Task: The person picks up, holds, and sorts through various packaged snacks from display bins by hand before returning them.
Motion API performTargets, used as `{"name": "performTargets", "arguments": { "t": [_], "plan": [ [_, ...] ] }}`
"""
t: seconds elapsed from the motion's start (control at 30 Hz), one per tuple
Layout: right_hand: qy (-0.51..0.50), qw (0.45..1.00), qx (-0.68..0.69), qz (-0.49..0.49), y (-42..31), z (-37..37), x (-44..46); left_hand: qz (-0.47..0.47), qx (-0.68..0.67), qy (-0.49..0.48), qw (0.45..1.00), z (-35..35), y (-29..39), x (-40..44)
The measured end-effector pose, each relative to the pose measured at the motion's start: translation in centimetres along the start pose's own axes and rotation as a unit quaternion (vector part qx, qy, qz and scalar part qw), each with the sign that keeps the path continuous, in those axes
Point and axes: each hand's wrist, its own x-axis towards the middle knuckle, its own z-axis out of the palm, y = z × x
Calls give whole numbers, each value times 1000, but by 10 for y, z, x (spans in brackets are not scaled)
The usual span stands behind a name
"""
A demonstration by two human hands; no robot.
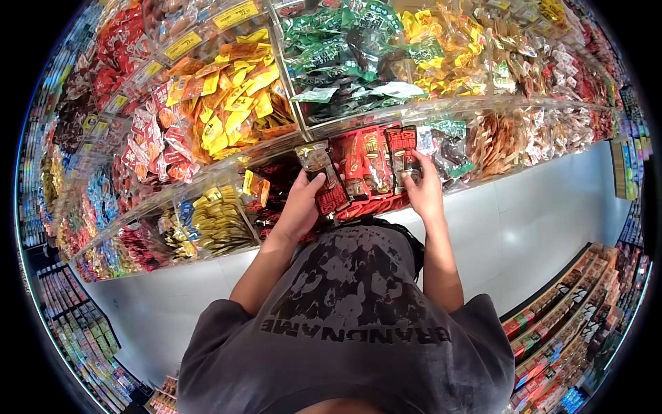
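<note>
My left hand [301, 201] is closed on a black-and-red snack packet [320, 165], thumb across its front. The packet is tilted, over the near edge of the bin. To the right, my right hand [424, 185] grips another dark packet with red print [402, 146], its thumb near the lower part and its fingers along the right edge. Between the two hands, red snack packets [365, 162] stand in the bin. Just left of my left hand lies a small orange-yellow packet [256, 187] on dark red packets.
Clear-walled bins hold yellow packets [238, 96], green packets [338, 48] and brown-gold packets [219, 219]. A clear divider [288, 76] rises between bins. Pale floor [538, 214] runs below the display. Stocked shelves [562, 310] stand at the lower right.
</note>
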Motion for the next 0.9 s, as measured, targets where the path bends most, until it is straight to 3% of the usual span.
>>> {"name": "performTargets", "arguments": {
  "t": [0.27, 0.33, 0.47, 0.9],
  "plan": [
    [-43, 999, -28, -5, 24, -3, 15, -21, -16, 26, 999, 4, -4, -1],
    [-34, 998, -29, -44, 28, -2, 16, -23, -14, 33, 999, 3, -2, -2],
    [-47, 999, -23, 2, 25, -4, 20, -12, -16, 23, 1000, 2, 0, -4],
    [2, 999, 35, -13, 38, 4, 19, -24, 40, -8, 999, 9, -14, -10]
  ]
}}
